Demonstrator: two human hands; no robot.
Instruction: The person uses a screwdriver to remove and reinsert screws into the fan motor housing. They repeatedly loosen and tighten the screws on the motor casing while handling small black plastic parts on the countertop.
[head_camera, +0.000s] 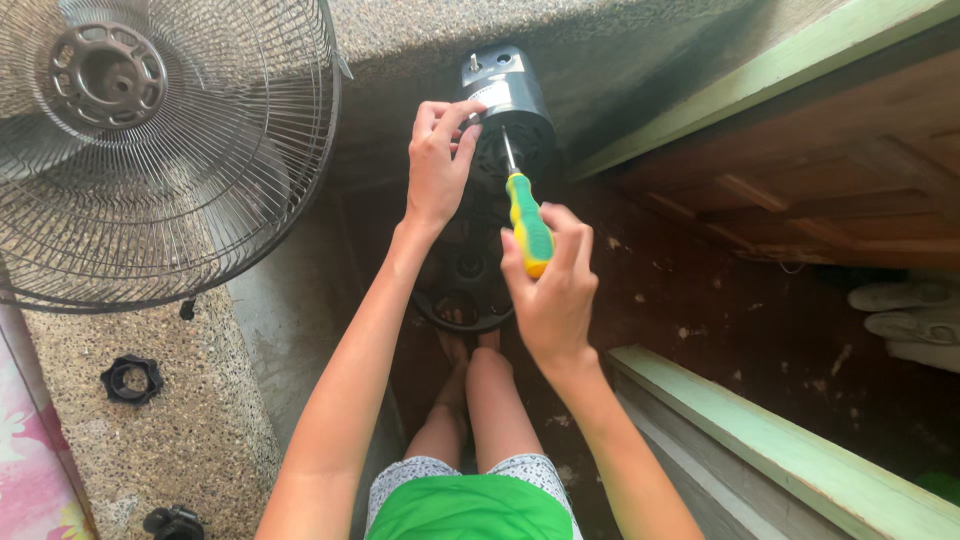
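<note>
From my remote seat, a wire fan guard (150, 150) with its round hub fills the upper left, leaning over a speckled terrazzo ledge (190, 430). To the right I see pale green wooden frames (770, 450) bordering a dark, stained floor (720, 320). Between them stands the fan motor unit (505, 100), its silver cap on top and a black housing below, with a round black mount (465, 290) beneath it, just above the person's bare feet.

My left hand (438, 160) is closed on the upper left side of the motor, fingertips curled against the silver cap. My right hand (550, 285) is clamped around a yellow-and-green screwdriver (526, 215), its metal shaft angled up so that the tip meets the black housing just below the cap. The two hands sit close together but do not touch.

On the ledge lie a black ring nut (131, 379) and, at the bottom edge, a small black knob (172, 523). White footwear (905, 310) rests at far right.
</note>
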